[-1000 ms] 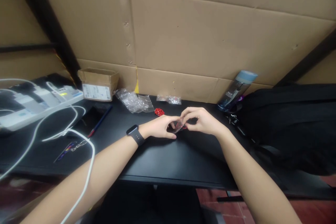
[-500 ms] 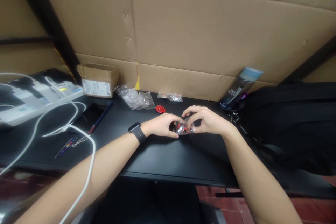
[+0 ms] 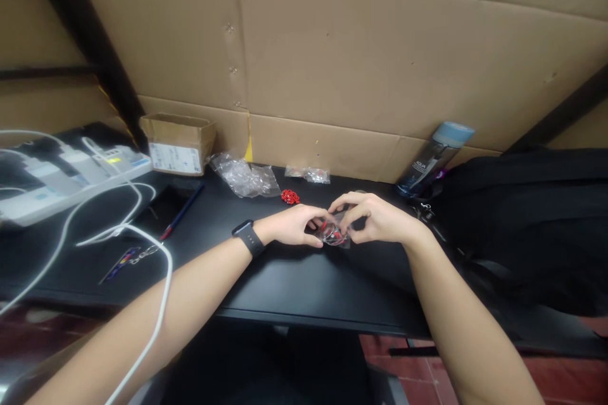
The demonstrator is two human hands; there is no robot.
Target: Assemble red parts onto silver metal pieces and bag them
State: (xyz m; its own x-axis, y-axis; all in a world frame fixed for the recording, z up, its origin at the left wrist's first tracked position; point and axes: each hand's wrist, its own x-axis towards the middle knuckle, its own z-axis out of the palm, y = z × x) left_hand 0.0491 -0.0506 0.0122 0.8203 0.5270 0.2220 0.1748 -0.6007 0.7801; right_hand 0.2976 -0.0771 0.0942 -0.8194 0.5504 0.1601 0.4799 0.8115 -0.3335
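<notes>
Between my hands, low over the black table, is a small clear plastic bag (image 3: 336,237) with red and shiny metal pieces inside; their kind is too small to make out. My left hand (image 3: 304,225), with a dark watch on its wrist, grips the bag's left side between thumb and fingers. From the right, my right hand (image 3: 373,218) curls over it, with fingertips pinching the bag's upper and right part. A bright red openwork piece (image 3: 289,197) lies on the table just behind my left hand.
Crumpled clear plastic (image 3: 244,178) and small clear packets (image 3: 308,174) lie along the cardboard wall. An open cardboard box (image 3: 178,144) stands left of them, near a power strip (image 3: 71,185) with white cables. A bottle (image 3: 434,158) and a black bag (image 3: 527,228) occupy the right.
The plastic bag has shifted shape slightly between my fingers, and its contents look rearranged. Both hands stay in nearly the same place.
</notes>
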